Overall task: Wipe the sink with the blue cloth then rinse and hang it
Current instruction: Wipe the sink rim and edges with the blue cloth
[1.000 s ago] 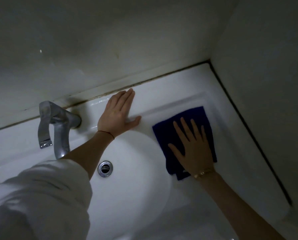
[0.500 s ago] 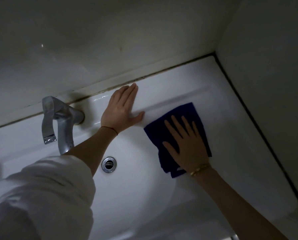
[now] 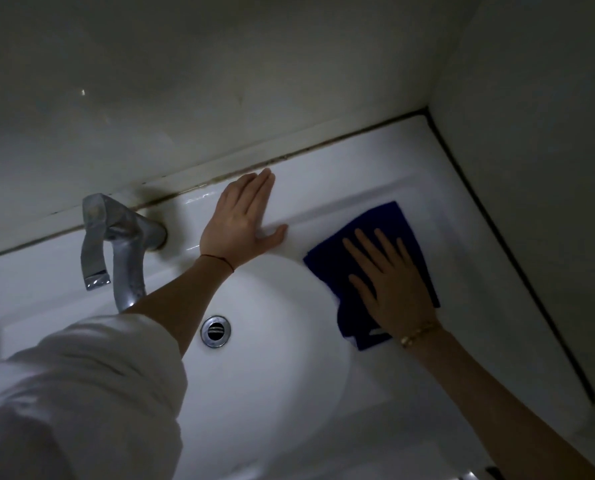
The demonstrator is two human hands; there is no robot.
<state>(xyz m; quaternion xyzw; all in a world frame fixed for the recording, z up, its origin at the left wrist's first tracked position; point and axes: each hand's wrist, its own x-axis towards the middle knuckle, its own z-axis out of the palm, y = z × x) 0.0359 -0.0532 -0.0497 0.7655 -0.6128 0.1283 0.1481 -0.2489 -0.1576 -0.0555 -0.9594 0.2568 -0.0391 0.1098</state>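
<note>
Right hand (image 3: 398, 292): flat, fingers spread, pressing blue cloth (image 3: 386, 233) on sink (image 3: 341, 174) rim
Left hand (image 3: 242, 221): flat, bracing far ledge
Cloth: soft, light, probably damp; pinch a free corner

One white sink (image 3: 323, 393); one blue cloth (image 3: 386, 233); one metal tap (image 3: 122, 244); one drain (image 3: 215, 331) in the basin; two hands, a left hand (image 3: 242, 226) and a right hand (image 3: 396, 289); one gold bracelet (image 3: 419, 336); one thin red wrist string (image 3: 219, 259); one white sleeve (image 3: 74, 393).
</note>
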